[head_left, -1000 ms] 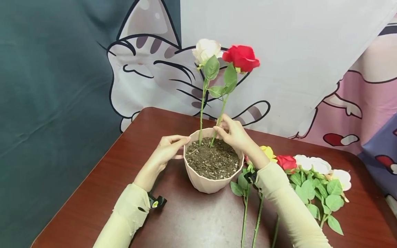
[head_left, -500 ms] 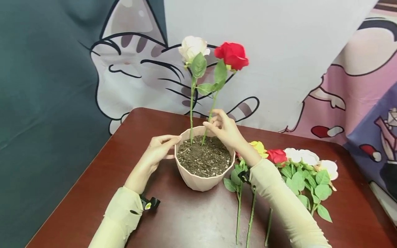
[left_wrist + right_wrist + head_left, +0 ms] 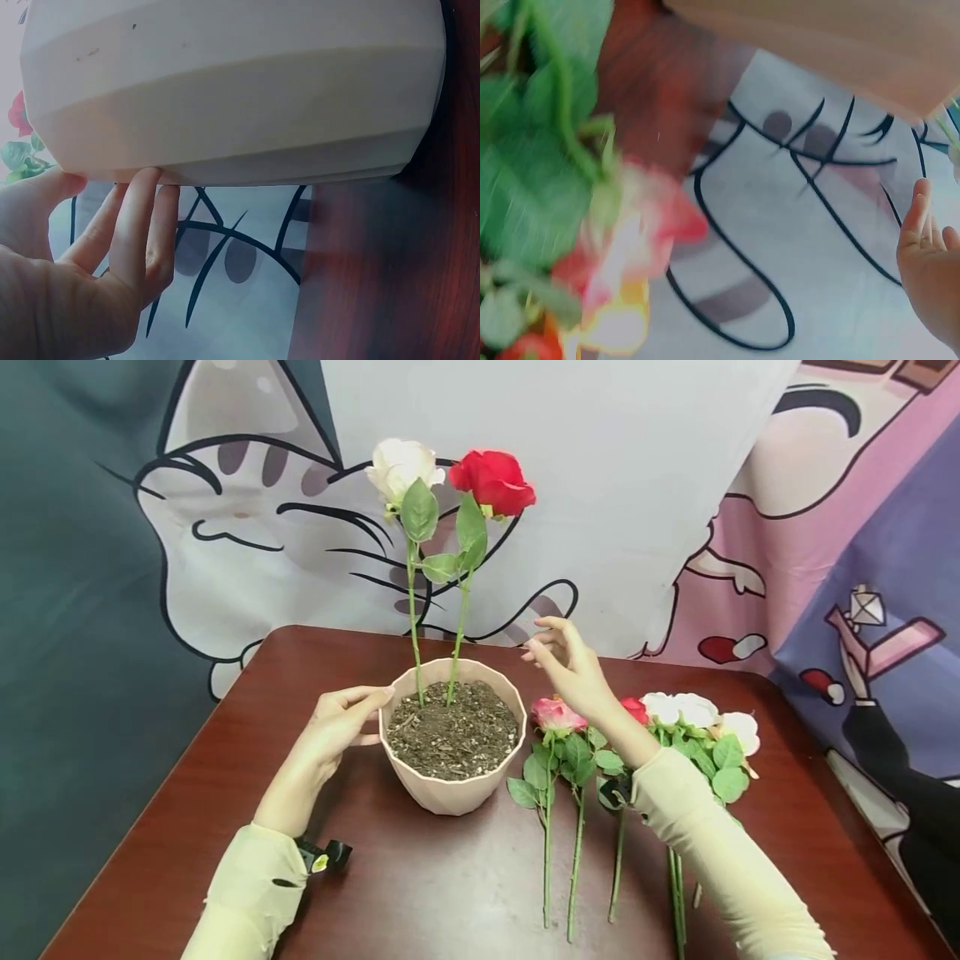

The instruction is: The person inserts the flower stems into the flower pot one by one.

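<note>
Left hand (image 3: 337, 722), grip clamped on the left rim of the pale pot (image 3: 450, 795); pot upright on the surface (image 3: 420, 885), filled with soil (image 3: 461, 739); in the soil, the white rose (image 3: 405, 468), then the red rose (image 3: 493, 482), leaning slightly right; right hand (image 3: 576, 672), grip apart, holding nothing; loose roses (image 3: 557, 715) lying right of the pot, partly behind the right forearm (image 3: 712, 839).

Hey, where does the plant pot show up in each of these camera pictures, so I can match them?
Head: the pot is just left of and below the middle, its soil visible.
Left wrist: the pot fills most of the top, the left hand at its lower edge.
Right wrist: part of the pot, blurred, along the top towards the right.
Shared landmark: the cat-print backdrop, partly visible in all three.
</note>
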The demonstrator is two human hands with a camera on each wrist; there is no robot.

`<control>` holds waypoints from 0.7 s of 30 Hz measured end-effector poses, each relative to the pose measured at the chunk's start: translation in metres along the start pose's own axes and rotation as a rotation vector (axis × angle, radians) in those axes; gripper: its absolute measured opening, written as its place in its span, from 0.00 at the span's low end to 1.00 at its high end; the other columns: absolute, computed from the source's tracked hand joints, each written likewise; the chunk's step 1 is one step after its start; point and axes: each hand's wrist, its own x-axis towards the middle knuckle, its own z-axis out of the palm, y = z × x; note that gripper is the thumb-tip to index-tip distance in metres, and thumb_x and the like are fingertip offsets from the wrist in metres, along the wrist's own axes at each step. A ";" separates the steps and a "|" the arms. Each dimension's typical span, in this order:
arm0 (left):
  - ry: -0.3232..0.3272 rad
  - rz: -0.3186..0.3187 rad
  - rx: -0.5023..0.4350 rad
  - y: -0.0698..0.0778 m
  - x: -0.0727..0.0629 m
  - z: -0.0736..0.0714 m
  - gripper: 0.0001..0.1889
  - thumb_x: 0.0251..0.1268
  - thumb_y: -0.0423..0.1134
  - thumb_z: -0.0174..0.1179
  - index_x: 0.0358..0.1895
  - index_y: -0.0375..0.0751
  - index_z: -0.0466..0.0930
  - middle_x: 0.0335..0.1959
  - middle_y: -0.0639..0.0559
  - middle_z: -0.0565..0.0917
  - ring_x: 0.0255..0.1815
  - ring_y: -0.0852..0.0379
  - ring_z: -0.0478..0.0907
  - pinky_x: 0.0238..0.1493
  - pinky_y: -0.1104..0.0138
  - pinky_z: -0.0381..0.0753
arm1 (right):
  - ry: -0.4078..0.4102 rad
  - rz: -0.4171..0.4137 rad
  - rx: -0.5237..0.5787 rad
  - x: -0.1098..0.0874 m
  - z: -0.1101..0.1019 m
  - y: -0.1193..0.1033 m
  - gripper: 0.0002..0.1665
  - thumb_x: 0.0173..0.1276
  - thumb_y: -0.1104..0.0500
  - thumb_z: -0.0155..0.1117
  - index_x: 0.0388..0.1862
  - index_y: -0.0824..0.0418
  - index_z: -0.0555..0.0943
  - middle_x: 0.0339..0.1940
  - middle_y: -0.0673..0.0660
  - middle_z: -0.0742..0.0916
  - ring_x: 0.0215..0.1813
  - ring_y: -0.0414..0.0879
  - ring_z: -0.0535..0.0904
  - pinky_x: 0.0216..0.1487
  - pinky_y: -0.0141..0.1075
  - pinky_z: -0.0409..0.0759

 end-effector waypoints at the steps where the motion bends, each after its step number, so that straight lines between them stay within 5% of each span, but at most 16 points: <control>1: -0.001 -0.002 0.001 0.000 0.000 -0.001 0.27 0.63 0.50 0.60 0.57 0.32 0.74 0.46 0.48 0.77 0.40 0.63 0.79 0.39 0.64 0.84 | -0.001 0.011 -0.012 -0.004 -0.005 -0.004 0.23 0.72 0.62 0.53 0.63 0.64 0.64 0.46 0.65 0.82 0.46 0.59 0.80 0.47 0.42 0.81; 4: -0.006 0.001 0.006 -0.001 0.000 -0.002 0.28 0.63 0.50 0.60 0.58 0.31 0.73 0.45 0.49 0.77 0.39 0.64 0.79 0.38 0.64 0.84 | -0.005 0.038 -0.081 -0.016 -0.019 -0.011 0.24 0.70 0.63 0.55 0.63 0.66 0.63 0.46 0.66 0.82 0.47 0.57 0.80 0.46 0.38 0.81; 15: -0.014 0.038 -0.001 0.002 0.000 -0.006 0.29 0.64 0.49 0.59 0.56 0.25 0.73 0.36 0.60 0.82 0.37 0.68 0.80 0.37 0.66 0.84 | 0.018 0.095 -0.301 -0.058 -0.028 0.034 0.26 0.62 0.60 0.66 0.57 0.61 0.68 0.35 0.58 0.85 0.33 0.47 0.81 0.28 0.33 0.79; 21: -0.031 0.031 -0.010 -0.002 0.003 -0.004 0.28 0.63 0.48 0.59 0.56 0.26 0.73 0.36 0.60 0.82 0.38 0.67 0.80 0.37 0.65 0.84 | -0.127 0.207 -0.372 -0.089 -0.016 0.040 0.20 0.59 0.54 0.69 0.43 0.63 0.73 0.25 0.54 0.82 0.25 0.44 0.79 0.24 0.32 0.79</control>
